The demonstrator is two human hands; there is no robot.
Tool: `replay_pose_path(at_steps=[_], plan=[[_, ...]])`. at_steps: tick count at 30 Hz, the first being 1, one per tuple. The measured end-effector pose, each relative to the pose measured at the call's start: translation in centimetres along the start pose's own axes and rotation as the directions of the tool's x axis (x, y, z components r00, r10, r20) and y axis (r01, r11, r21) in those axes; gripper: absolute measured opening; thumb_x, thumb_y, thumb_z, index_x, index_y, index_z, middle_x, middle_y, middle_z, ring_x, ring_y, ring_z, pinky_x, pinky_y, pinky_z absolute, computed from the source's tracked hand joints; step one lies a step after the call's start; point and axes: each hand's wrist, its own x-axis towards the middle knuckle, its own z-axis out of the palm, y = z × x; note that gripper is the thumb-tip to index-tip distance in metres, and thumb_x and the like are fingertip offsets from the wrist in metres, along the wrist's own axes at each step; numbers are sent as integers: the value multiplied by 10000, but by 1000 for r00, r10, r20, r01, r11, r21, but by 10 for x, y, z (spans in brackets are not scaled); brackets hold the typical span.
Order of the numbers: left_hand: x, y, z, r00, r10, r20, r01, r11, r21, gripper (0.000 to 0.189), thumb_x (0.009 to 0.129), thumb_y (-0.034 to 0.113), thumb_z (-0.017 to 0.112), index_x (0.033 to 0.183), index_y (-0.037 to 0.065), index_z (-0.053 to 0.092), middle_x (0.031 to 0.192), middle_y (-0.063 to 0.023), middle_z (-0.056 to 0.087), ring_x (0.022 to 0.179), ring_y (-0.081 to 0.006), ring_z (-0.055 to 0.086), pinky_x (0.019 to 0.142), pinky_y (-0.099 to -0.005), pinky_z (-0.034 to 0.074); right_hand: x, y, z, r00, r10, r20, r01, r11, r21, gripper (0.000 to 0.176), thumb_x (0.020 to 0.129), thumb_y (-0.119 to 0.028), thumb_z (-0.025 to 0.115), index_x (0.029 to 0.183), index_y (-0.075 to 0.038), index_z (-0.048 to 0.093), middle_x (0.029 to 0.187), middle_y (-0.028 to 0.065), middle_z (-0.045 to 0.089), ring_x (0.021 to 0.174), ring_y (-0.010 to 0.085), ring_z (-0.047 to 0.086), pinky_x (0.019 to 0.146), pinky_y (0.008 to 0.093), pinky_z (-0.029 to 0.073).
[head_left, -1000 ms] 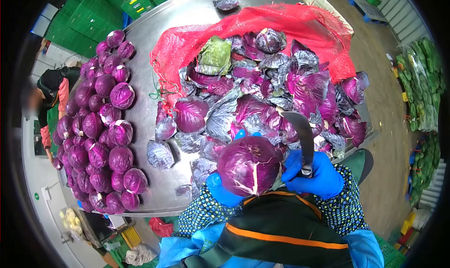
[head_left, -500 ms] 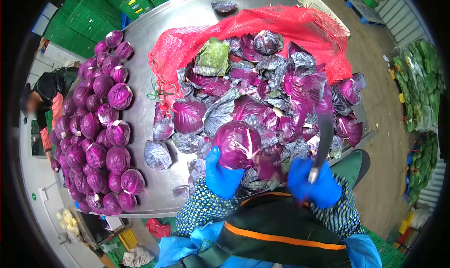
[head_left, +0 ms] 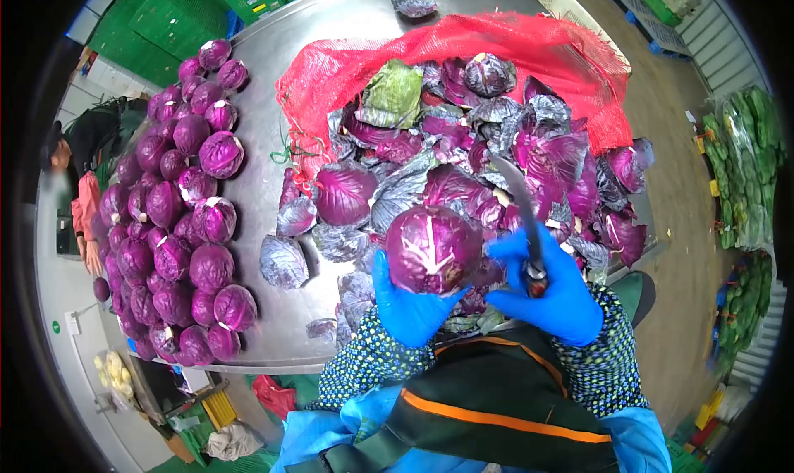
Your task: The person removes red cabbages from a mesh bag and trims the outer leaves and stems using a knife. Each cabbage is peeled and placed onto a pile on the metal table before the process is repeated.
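A round red cabbage (head_left: 433,246) rests in my left hand (head_left: 409,303), whose blue-gloved fingers cup it from below and the left side. My right hand (head_left: 550,295), also in a blue glove, holds a knife (head_left: 523,196) against the palm, its dark curved blade pointing up and away. The thumb and forefinger of that hand are spread toward the cabbage's right side, with a small gap between. Beneath and beyond both hands lies a heap of loose cabbage leaves (head_left: 463,192), partly on a red mesh sack (head_left: 538,43).
On the left of the metal table (head_left: 273,324), several red cabbages (head_left: 165,208) are piled up. A co-worker (head_left: 87,175) stands past them. Green crates (head_left: 174,26) are stacked at the back left. Bagged green vegetables (head_left: 744,167) stand to the right.
The cabbage has turned in my left hand, showing its white veins toward the middle. My right hand has risen, opened its thumb and finger, and come nearer the cabbage; the blade now tilts left.
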Motion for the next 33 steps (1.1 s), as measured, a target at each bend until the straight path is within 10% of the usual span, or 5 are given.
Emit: replay_pose_path(at_steps=[8, 18, 22, 27, 33], plan=[[-1, -7, 19, 993, -102, -60, 92, 985, -145, 711, 840, 618, 403, 1346, 124, 330, 1325, -176, 408, 1180, -357, 431, 942, -522, 383, 8, -1, 20, 979, -190, -75, 147, 909, -391, 513, 732, -116, 678, 1211, -83, 496, 1140, 149, 503, 870, 211, 573, 722, 314, 497], [-5, -8, 2, 995, 103, -11, -97, 962, 256, 739, 820, 534, 520, 1379, 120, 271, 1392, -148, 330, 1273, -355, 326, 1028, -533, 287, 2, 7, 7, 872, 487, 43, -438, 739, 512, 321, 778, -146, 660, 1052, -36, 535, 871, 11, 537, 752, 94, 517, 648, 229, 425], [-17, 4, -4, 1000, -1, -14, 4, 965, 261, 740, 808, 512, 538, 1386, 140, 266, 1423, -130, 283, 1289, -354, 304, 1038, -550, 261, 7, 3, -40, 918, 230, -322, 175, 493, 852, 339, 828, -174, 600, 1126, -40, 510, 916, 13, 541, 709, 64, 496, 591, 189, 400], [-13, 10, 7, 977, -120, 177, 98, 987, 131, 830, 743, 328, 663, 1404, 113, 211, 1400, -147, 309, 1283, -322, 325, 1055, -500, 286, 2, -15, -27, 898, 380, -221, -318, 909, 271, 615, 760, -80, 645, 1309, -52, 369, 1000, 54, 502, 905, 118, 499, 787, 277, 440], [1, 1, 3, 981, -110, 163, 105, 994, 37, 791, 777, 303, 638, 1403, 100, 201, 1389, -167, 315, 1273, -327, 339, 1059, -483, 284, -11, -11, 9, 887, -431, -167, 334, 848, -411, 548, 708, -162, 756, 1189, -78, 510, 1047, 102, 515, 992, 188, 550, 785, 310, 487]])
